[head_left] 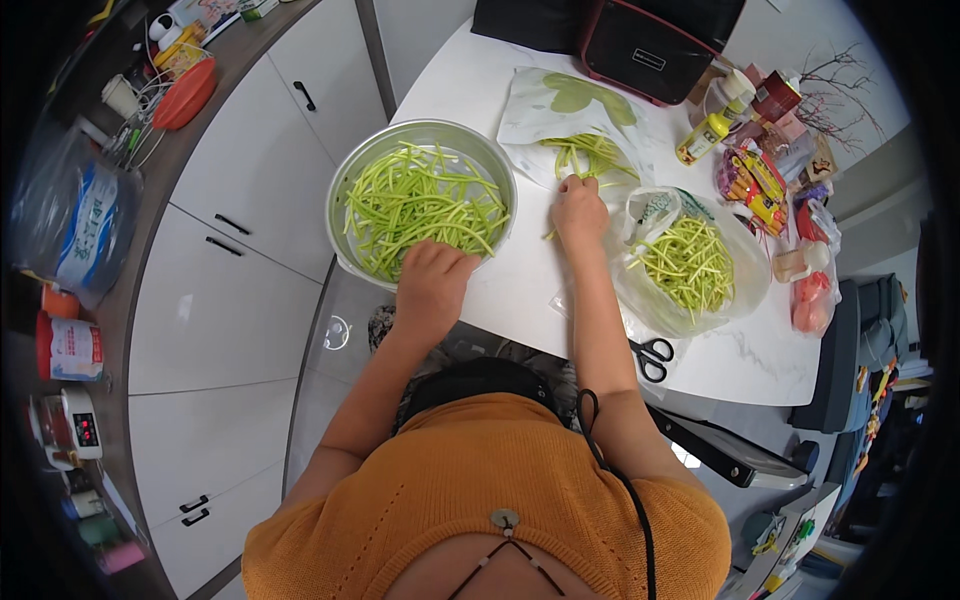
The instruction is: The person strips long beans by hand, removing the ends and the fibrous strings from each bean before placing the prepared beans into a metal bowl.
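A round metal basin (338, 215) on the table's left side holds a heap of cut green vegetable stems (420, 200). Over its near rim, my left hand (432, 292) is closed, fingers curled down at the heap's edge; what they hold is hidden. My right hand (580, 213) pinches a thin green stem, one end of which shows beside the wrist. Just beyond it lies a white bag with a green leaf print (530, 115), more stems (590, 152) spilling from its mouth. Right of my forearm, an open clear plastic bag (750, 265) holds short green pieces (688, 262).
Black-handled scissors (652, 358) lie near the table's front edge. A yellow bottle (705, 137), snack packs (752, 185) and other goods crowd the right side. At the back stands a dark red-edged appliance (650, 50). White cabinets (230, 290) curve along the left.
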The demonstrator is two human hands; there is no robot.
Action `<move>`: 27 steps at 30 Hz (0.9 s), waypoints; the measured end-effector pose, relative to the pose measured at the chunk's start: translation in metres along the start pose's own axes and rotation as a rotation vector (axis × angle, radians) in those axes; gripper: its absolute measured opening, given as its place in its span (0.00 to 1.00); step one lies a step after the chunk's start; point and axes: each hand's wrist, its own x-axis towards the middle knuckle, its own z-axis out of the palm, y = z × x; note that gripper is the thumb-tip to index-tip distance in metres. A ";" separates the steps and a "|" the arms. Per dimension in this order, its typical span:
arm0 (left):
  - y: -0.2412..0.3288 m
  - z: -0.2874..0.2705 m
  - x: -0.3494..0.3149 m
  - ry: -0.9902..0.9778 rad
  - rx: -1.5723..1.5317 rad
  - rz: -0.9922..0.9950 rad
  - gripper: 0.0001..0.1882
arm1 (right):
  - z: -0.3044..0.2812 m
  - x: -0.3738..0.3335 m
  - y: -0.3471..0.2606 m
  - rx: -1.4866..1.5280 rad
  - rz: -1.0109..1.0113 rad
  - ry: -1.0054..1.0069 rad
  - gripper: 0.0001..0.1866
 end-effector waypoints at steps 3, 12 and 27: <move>-0.003 -0.001 0.002 0.008 -0.004 0.012 0.13 | 0.002 0.004 0.004 0.164 0.051 0.047 0.08; -0.014 -0.004 0.017 -0.097 -0.029 0.001 0.15 | 0.032 0.074 0.023 0.502 0.093 0.406 0.12; 0.024 -0.001 0.087 -0.083 0.054 0.066 0.13 | -0.082 -0.025 0.003 0.115 -0.409 0.163 0.12</move>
